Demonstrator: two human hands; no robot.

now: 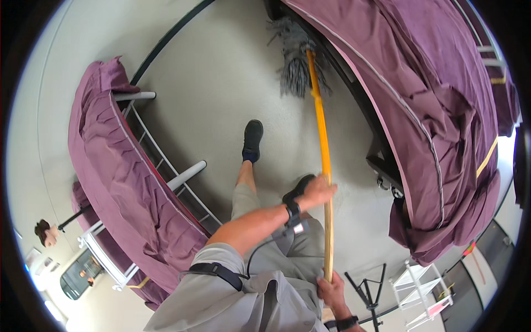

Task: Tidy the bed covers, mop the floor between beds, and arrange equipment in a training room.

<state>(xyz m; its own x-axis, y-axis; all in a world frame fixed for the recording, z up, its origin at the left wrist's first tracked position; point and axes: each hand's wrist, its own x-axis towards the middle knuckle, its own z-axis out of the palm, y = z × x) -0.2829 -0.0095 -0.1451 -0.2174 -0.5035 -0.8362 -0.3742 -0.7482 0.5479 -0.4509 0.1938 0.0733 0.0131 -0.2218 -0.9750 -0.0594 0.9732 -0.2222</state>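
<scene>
A string mop with a yellow-and-wood handle runs up the middle of the view. Its grey mop head lies spread on the floor, against the dark base of the bed at right. Partway down the handle, my left hand is closed around the shaft. My right hand grips it near the end by my hip. Below the arms are my two dark shoes, the forward one flat on the grey floor.
Purple-draped beds stand to the left and right. White legs jut from the left bed. Metal hardware hangs under the right one. A black tripod and a white shelf cart stand at lower right, a mannequin head at far left.
</scene>
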